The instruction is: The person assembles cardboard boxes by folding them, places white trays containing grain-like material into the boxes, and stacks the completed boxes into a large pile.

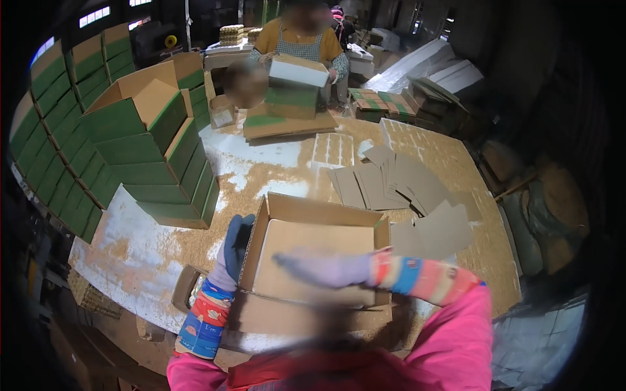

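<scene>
The left hand stands against the outside of the open cardboard box's left wall; whether its fingers clamp that wall, I cannot tell. Further right, the right hand extends over the box's interior (too blurred to judge its grip).

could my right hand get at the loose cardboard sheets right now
Probably yes: your right hand is over the open box, and the cardboard sheets lie uncovered to the box's right.
</scene>
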Motion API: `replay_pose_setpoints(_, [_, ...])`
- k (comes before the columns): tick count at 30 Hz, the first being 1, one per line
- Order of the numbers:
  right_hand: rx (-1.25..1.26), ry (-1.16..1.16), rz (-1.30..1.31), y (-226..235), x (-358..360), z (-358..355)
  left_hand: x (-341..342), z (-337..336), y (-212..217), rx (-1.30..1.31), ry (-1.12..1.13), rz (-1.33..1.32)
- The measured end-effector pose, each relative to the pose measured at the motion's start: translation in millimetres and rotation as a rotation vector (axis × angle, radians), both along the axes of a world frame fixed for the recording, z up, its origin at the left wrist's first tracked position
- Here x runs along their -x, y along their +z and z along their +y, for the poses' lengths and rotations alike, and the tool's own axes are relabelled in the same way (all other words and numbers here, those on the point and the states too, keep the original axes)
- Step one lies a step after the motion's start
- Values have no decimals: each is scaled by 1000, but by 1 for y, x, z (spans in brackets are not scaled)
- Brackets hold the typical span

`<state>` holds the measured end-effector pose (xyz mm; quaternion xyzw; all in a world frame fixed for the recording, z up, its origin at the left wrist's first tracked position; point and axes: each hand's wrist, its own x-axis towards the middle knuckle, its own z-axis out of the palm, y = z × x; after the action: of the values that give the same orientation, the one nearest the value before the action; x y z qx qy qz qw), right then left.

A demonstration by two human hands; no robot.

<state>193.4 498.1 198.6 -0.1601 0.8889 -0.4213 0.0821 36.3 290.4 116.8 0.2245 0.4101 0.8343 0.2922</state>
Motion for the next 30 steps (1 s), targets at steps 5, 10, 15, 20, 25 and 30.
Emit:
replay_pose_setpoints(5, [679,-844,-171,22,-106,88,1,-5,-3,129,-414,-605])
replay_pose_setpoints(10, [804,-823,-317,-93,-126,82,-2,25,-20,784,-352,304])
replay_pose_setpoints(15, [769,-828,-205,-107,-107,87,-7,32,-11,773,-378,296])
replay_pose_setpoints(20, [1017,-975,40,-75,-48,114,35,22,53,216,-17,1065])
replay_pose_setpoints(25, [1485,-585,3,32,101,84,183,-42,139,-208,341,397])
replay_pose_setpoints(30, [1466,-308,171,142,254,17,349,-195,180,-268,1228,625])
